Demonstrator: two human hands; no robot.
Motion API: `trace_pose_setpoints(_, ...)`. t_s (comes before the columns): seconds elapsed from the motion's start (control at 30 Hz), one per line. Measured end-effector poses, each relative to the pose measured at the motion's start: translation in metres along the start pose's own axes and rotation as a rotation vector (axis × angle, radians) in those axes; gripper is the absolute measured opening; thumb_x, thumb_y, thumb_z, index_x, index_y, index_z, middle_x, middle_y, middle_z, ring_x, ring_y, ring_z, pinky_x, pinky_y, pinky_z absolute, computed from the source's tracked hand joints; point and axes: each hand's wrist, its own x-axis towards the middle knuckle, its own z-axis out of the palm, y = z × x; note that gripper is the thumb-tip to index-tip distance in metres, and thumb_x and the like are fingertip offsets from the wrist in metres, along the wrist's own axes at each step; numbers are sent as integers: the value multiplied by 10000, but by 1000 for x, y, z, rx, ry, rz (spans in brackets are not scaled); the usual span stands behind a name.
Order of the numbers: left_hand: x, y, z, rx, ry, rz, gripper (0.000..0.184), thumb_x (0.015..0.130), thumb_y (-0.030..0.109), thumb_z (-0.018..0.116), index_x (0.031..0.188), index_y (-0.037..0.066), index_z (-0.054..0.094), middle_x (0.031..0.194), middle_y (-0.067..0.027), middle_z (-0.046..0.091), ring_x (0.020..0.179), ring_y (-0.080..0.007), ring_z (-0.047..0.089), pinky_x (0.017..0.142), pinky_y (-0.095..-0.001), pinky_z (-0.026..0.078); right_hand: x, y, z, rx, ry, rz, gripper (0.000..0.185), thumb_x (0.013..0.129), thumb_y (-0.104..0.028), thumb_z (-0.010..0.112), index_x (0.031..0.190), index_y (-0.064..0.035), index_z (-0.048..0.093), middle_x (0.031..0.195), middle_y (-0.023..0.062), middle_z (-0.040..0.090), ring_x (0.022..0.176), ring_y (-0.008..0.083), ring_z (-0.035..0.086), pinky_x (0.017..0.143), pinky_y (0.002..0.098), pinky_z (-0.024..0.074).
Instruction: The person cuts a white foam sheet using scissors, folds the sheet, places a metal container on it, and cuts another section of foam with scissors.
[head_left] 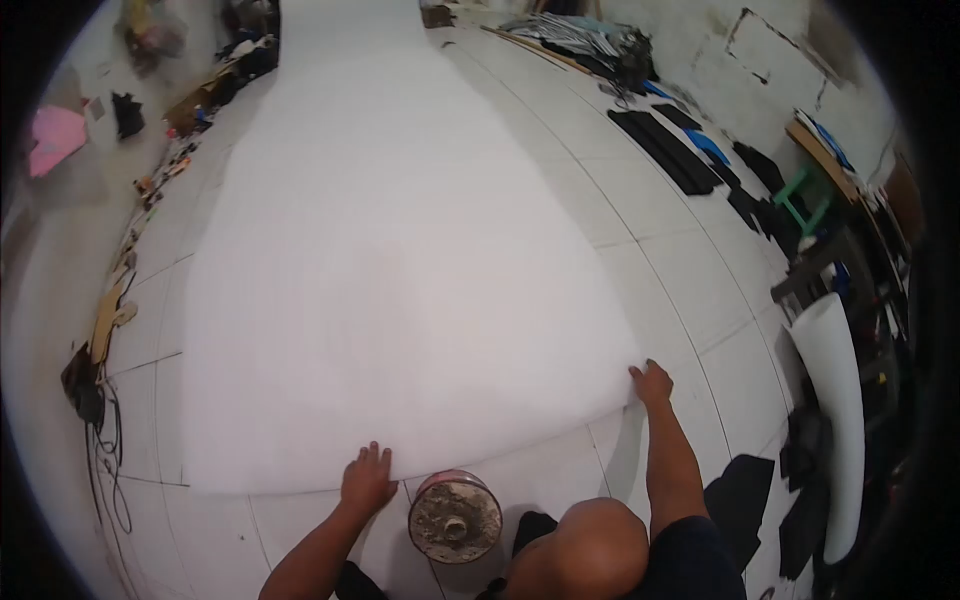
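A wide white sheet (400, 250) is spread over the tiled floor, its near edge running just in front of me. My left hand (370, 478) rests on that near edge with its fingers spread. At the sheet's near right corner, my right hand (652, 383) grips the edge, thumb and fingers on either side of it. Between my arms stands a round, stained object (455, 517) with a raised centre, close to the sheet's edge.
Along the right are black pieces (665, 150), a green stool (803, 202) and a white roll (838, 430). Cables (115, 460) and small scattered items line the left wall. My bent knee (600, 548) is near the round object.
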Motion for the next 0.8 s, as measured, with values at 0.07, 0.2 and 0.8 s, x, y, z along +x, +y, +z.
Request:
trace_pose_setpoints(0.07, 1, -3, 6, -48, -43, 8, 708, 754, 300, 738, 1359, 59, 460, 1420, -255, 419, 1280, -411, 457, 1026, -537, 406, -3, -9, 4, 51, 26, -33, 672, 868, -531, 594, 1305, -24, 534, 1199, 202, 626, 1137, 325, 591, 989, 482, 406)
trace_pose_setpoints(0.2, 0, -5, 3, -93, -14, 39, 678, 775, 254, 730, 1358, 54, 449, 1414, -266, 409, 1296, -416, 433, 984, -519, 456, -38, -63, -14, -68, 462, -375, 533, 872, -378, 668, 1240, -8, 558, 1157, 198, 612, 1073, 333, 589, 993, 450, 395)
trace_pose_setpoints(0.8, 2, -12, 2, -136, -68, 12, 684, 752, 239, 762, 1341, 88, 451, 1422, -196, 380, 1287, -368, 408, 955, -469, 487, -300, -188, -46, 533, -122, -1550, 249, 686, -293, 807, 706, -130, 620, 565, 50, 527, 480, 238, 540, 447, 351, 420)
